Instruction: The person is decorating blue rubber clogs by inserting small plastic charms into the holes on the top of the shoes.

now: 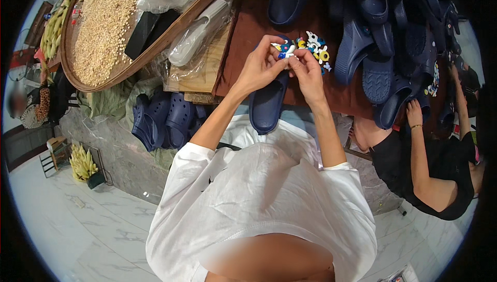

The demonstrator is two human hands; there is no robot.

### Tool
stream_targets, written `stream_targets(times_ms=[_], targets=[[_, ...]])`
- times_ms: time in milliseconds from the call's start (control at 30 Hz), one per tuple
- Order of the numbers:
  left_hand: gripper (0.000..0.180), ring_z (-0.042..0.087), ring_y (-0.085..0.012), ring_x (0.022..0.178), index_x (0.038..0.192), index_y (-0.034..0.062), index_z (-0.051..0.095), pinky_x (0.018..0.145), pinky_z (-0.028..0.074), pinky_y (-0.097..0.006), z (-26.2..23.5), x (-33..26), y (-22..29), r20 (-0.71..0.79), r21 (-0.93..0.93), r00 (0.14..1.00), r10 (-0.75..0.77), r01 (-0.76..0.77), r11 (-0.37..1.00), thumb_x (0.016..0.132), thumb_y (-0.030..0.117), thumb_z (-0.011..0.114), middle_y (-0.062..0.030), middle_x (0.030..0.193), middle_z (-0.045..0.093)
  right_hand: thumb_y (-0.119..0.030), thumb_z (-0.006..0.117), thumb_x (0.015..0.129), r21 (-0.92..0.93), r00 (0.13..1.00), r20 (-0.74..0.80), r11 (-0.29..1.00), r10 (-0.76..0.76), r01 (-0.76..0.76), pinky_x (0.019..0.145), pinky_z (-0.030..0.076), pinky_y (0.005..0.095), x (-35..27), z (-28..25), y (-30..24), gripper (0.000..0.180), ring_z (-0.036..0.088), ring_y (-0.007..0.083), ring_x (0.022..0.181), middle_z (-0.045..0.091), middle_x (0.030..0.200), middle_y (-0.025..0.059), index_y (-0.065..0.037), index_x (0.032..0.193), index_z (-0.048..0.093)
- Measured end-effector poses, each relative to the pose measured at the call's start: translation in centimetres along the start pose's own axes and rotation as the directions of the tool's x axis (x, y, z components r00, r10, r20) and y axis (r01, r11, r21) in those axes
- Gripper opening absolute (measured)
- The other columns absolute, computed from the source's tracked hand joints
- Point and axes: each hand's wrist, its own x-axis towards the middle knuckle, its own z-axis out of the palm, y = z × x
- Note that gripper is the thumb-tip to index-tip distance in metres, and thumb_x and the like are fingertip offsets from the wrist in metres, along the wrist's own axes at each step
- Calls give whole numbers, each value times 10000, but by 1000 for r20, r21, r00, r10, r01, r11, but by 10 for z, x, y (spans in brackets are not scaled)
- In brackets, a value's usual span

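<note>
A navy foam clog (267, 107) lies sole-end toward me at the table's front edge, its toe part partly covered by my hands. My left hand (260, 69) is closed around the toe part from the left, thumb near the front. From the right, my right hand (309, 76) pinches a small white-and-blue shoe charm (286, 53) against the clog's top. Other coloured bits show between the fingers; whether they are fixed in the clog, I cannot tell. Just beyond my right hand lies a pile of white, yellow and blue shoe charms (323, 54).
Navy clogs (375, 75) are heaped on the right of the brown-covered table (243, 39). At left stand a woven tray of kernels (103, 39), a bagged white clog (199, 33) and more navy clogs (178, 119). Another person in black (409, 168) works at right.
</note>
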Motion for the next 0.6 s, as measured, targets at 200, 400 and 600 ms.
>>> stream_targets(times_ms=[200, 400, 600], targets=[[345, 609, -159, 725, 1147, 44, 617, 665, 509, -294, -27, 3, -21, -154, 409, 986, 68, 1, 912, 819, 87, 713, -70, 933, 617, -181, 649, 972, -590, 939, -257, 807, -228, 35, 622, 491, 248, 28, -36, 4, 222, 597, 90, 688, 669, 811, 41, -5, 1096, 594], [344, 591, -342, 1031, 1177, 59, 638, 895, 476, -441, -29, 13, -40, -171, 551, 978, 117, -3, 834, 848, 154, 677, -168, 1106, 630, -304, 717, 901, -942, 826, -104, 321, -554, 97, 890, 461, 461, 27, -28, 3, 374, 575, 382, 1001, 577, 1074, 193, -9, 1099, 601], [325, 564, -349, 1088, 1233, 73, 648, 963, 437, -440, -15, 20, -49, -126, 654, 987, 103, 5, 756, 953, 224, 586, -167, 1175, 625, -441, 839, 761, -802, 974, -185, 593, -132, -72, 672, 513, 408, 27, 7, 3, 603, 626, 255, 736, 615, 828, 133, -10, 1058, 540]])
